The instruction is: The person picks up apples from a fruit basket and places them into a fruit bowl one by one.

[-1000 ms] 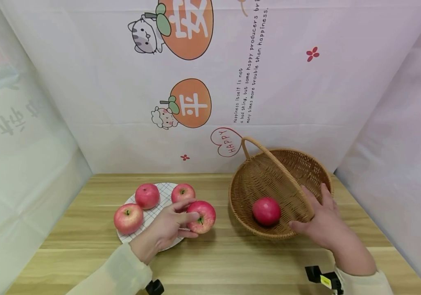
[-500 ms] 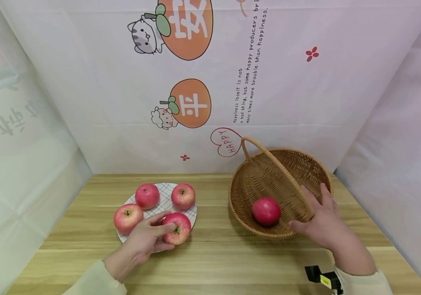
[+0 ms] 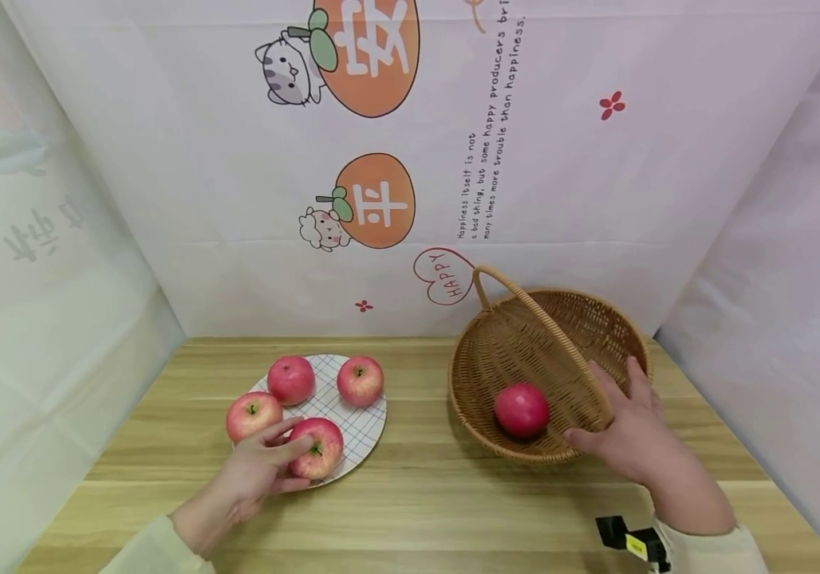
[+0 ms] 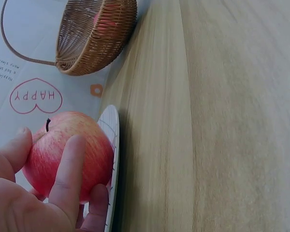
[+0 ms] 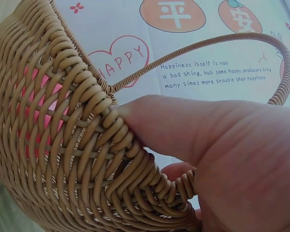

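Note:
In the head view my left hand (image 3: 255,470) holds a red apple (image 3: 318,448) at the front of a round checked plate (image 3: 356,430). Thumb and fingers lie around the apple, its stem up; the left wrist view shows the apple (image 4: 70,159) right at the plate's rim (image 4: 112,121). Three more apples rest on the plate: one at the left (image 3: 252,413), one at the back (image 3: 291,379), one at the right (image 3: 360,380). My right hand (image 3: 636,434) grips the wicker basket (image 3: 471,399) at its rim by the handle's base. One red apple (image 3: 522,410) sits inside the basket.
The wooden table (image 3: 410,510) runs between plate and basket and in front of both. A white printed cloth (image 3: 259,287) stands upright behind the table, with white cloth at both sides. The basket's handle (image 3: 546,323) arches over its opening.
My left hand has moved left with the apple, from the gap between plate and basket onto the plate's front part. My right hand has stayed on the basket.

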The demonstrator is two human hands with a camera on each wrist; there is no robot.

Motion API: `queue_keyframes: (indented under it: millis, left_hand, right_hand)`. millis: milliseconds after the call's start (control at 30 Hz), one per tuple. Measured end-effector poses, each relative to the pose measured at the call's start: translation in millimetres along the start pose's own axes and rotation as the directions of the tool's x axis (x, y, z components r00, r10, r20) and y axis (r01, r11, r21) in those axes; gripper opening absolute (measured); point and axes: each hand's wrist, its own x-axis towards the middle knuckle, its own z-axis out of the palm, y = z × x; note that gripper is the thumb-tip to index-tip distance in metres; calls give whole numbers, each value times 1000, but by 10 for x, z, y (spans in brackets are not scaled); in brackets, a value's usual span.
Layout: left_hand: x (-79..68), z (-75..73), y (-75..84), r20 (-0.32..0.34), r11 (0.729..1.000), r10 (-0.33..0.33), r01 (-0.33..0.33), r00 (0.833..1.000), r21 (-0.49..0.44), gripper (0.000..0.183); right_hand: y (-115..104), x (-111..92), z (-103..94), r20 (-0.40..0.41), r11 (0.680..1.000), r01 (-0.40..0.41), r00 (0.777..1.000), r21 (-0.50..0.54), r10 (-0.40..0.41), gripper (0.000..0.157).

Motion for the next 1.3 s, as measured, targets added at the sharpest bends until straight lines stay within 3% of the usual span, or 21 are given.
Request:
queue_keyframes:
  millis: [533,967,1300]
  left_hand:
    - [19,-111,-50,-39,999,-34,33,999,-16,68]
    - [-184,-163,56,-28,999,-28,27,999,-33,67]
    - [-315,-198,248,69,999,10,-8,998,-34,66]
  right_hand:
    - [8,2,-5,1,1000,-1,1000,-8,2,114]
    - [3,1,0,4,1000,-1,1000,-9,1,114]
    - [14,3,5,-10,1000,9,1000,-15,-9,112]
